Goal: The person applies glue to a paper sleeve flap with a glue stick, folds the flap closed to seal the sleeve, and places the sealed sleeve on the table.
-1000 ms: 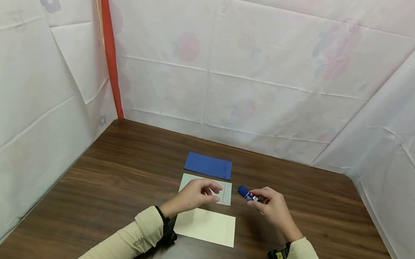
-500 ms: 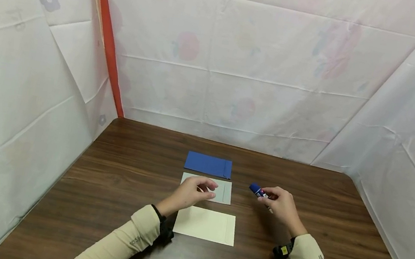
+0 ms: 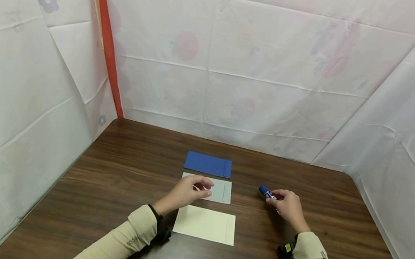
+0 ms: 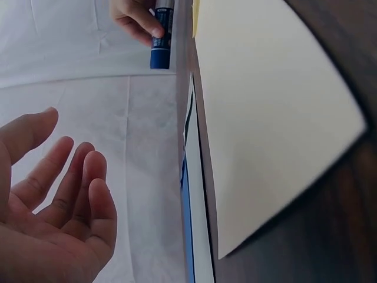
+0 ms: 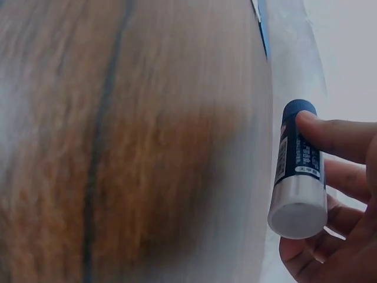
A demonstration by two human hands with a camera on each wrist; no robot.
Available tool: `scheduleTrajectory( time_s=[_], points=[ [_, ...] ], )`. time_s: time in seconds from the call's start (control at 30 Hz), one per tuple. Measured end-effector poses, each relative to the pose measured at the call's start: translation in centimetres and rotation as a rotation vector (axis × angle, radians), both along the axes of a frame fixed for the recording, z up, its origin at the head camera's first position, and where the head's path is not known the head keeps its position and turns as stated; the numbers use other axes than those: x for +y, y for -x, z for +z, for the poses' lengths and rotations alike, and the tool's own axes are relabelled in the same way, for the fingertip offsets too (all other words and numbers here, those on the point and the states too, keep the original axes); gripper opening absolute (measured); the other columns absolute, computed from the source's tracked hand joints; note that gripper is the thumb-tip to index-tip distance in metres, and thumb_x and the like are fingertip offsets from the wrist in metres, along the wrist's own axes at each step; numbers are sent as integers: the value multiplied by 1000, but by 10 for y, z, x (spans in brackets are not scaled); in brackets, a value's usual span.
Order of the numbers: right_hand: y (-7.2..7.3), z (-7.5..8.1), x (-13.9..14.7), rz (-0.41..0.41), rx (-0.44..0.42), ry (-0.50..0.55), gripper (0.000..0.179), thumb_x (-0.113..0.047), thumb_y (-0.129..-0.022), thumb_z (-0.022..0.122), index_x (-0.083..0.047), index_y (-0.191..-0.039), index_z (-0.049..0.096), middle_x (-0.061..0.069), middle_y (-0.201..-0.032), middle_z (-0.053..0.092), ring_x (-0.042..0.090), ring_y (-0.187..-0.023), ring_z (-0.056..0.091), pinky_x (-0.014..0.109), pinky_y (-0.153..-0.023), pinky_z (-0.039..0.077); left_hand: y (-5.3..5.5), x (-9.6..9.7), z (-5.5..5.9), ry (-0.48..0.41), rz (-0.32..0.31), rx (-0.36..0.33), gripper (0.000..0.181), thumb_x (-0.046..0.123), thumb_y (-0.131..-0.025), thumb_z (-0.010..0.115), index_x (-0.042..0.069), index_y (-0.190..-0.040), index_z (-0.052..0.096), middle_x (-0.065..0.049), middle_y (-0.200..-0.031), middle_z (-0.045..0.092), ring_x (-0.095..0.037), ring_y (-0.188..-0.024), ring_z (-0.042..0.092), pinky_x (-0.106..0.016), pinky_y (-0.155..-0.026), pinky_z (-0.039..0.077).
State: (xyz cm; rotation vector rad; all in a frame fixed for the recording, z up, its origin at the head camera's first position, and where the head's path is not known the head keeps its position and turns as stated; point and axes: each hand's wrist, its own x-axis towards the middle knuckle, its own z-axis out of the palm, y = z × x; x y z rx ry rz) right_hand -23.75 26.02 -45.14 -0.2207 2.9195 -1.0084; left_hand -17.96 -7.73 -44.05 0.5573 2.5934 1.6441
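My right hand [image 3: 290, 209] pinches a glue stick [image 3: 264, 191] between thumb and fingers above the right part of the table. In the right wrist view the glue stick [image 5: 298, 197] shows a dark blue label and a white base. Its blue capped end points to the far left in the head view. My left hand [image 3: 185, 193] hovers with loosely bent fingers over a pale grey-green envelope [image 3: 218, 191], covering part of it. The left wrist view shows nothing between the left hand's [image 4: 68, 218] fingers. Nearer me lies a cream envelope [image 3: 204, 225].
Beyond the pale envelope lies a blue envelope [image 3: 207, 164], in column with the other two. The dark wooden table [image 3: 122, 170] is bordered by white sheet walls [image 3: 271, 67] at the back and both sides. A red strip [image 3: 109, 39] runs down the back left corner.
My right hand has moved to the right with the glue stick, away from the envelopes. My left hand has drifted slightly left. The envelopes lie where they were.
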Motion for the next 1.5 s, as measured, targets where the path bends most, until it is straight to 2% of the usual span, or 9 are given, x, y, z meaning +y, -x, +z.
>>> scheduleTrajectory(
  time_s=[0.13,0.37,0.57,0.97,1.13,1.27,1.5],
  points=[
    [1,-2,3,-22,-11,-27,37,-20,-86,73,4,-114,68,18,-90,71,12,-61,59,27,-53,47,1,-2,-1,10,12,6,26,12,-92,67,-2,-114,68,-20,-112,69,-24,-91,64,-25,-78,52],
    [1,-7,9,-22,11,-78,35,-21,-85,74,2,-111,70,18,-95,72,20,-75,63,31,-62,48,2,-4,-3,6,22,13,25,10,-91,67,-3,-113,68,-20,-111,69,-25,-91,65,-27,-80,52],
    [1,-11,11,-18,-2,-71,33,-21,-86,74,2,-110,71,17,-94,72,21,-77,64,32,-63,49,2,-6,-2,5,25,18,25,9,-91,67,-3,-112,68,-21,-111,70,-24,-91,65,-23,-79,51],
    [1,-9,12,-1,-30,-48,38,-24,-88,72,0,-117,68,20,-103,71,27,-85,66,37,-69,51,1,-9,0,11,20,21,27,13,-92,67,-3,-113,68,-21,-111,69,-26,-93,65,-27,-82,52],
    [-2,-11,11,18,-35,-34,40,-24,-89,71,-1,-121,66,23,-109,69,33,-94,66,41,-74,53,-1,-11,-2,24,23,7,26,14,-92,66,-2,-114,68,-19,-110,70,-24,-94,65,-26,-81,51],
    [-4,-10,12,10,-39,-25,38,-23,-90,70,-2,-121,66,22,-110,70,33,-96,66,42,-75,53,-3,-10,-2,24,24,8,26,13,-92,66,-2,-113,68,-18,-109,70,-24,-93,65,-27,-81,52],
    [-7,-7,14,-5,8,-48,43,-24,-93,66,3,-126,61,24,-111,69,34,-94,67,44,-75,53,-2,-11,-1,29,53,21,25,14,-91,67,-1,-111,69,-13,-104,72,-22,-90,65,-26,-79,53]
  ],
)
